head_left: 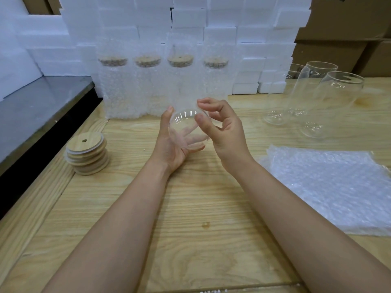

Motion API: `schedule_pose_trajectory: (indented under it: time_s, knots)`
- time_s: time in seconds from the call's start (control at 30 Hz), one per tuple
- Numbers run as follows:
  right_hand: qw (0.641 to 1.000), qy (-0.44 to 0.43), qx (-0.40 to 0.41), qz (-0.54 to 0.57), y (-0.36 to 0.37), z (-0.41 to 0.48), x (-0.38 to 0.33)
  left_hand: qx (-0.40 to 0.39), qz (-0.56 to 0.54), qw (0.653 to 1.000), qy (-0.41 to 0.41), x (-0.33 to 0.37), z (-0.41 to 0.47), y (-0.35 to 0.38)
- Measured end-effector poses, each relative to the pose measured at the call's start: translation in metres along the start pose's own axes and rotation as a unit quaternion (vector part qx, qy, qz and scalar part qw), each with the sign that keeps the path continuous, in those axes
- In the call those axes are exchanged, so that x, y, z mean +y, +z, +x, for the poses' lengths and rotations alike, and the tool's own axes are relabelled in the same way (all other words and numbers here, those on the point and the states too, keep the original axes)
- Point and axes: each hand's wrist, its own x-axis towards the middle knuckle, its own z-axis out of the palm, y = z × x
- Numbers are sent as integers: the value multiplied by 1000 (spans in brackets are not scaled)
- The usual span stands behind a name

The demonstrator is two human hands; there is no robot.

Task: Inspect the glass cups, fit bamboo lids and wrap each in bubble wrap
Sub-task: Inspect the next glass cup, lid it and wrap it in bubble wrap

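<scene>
Held item: one glass cup (184, 118), bare and unlidded, lying on its side in the air above the middle of the tabletop (190, 229), one round end facing the camera.
Left grip: left hand (171, 150) palm-up under the cup, thumb raised along its left wall and fingers curled beneath it, seen through the glass. The cup rests in this hand.
Right grip: right hand (224, 132) at the cup's right edge, thumb laid against the near end and forefinger hooked over the top, a partly closed pinch on the glass. Whether the other fingers make contact cannot be told.
Finished pieces: four wrapped cups (179, 81) standing upright in a row at the back of the tabletop, just beyond the hands. Each is in bubble wrap, with a bamboo lid showing through it.
Lid stock: stack of bamboo lids (86, 154) on the left of the tabletop, well apart from the hands. The top lid shows a small hole.
Cups waiting: three bare glass cups (332, 102) upright at far right, close together, with no lids.
Wrap stock: bubble wrap sheets (330, 187) lying flat on the right, near the right forearm.
Surroundings: a wall of white foam blocks (190, 22) behind the wrapped row, cardboard boxes (349, 22) at upper right, a dark metal surface (38, 106) along the left edge.
</scene>
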Motion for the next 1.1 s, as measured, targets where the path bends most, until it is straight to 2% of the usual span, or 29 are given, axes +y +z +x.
schedule_pose_trajectory:
  time_s: [0.13,0.33,0.47,0.8,0.9,1.0,1.1]
  knots:
    - [1000,6,30,5,5,2,0,14,-14,1000,-15,-2,3,2]
    - [1000,-11,-2,13,9,2,4,-4,-77,997,-13,0,2,2]
    - [1000,12,-12,19,9,2,9,-25,-92,995,-7,0,3,1]
    - [999,23,40,-1,12,1,14,-13,-106,993,-45,2,4,2]
    - [997,-17,63,-32,16,-5,13,14,-76,997,-17,0,2,4]
    - [990,-79,92,-78,25,-22,15,43,-75,995,45,-2,1,5]
    - [986,-63,112,-108,36,-36,14,66,-64,991,95,1,-1,7]
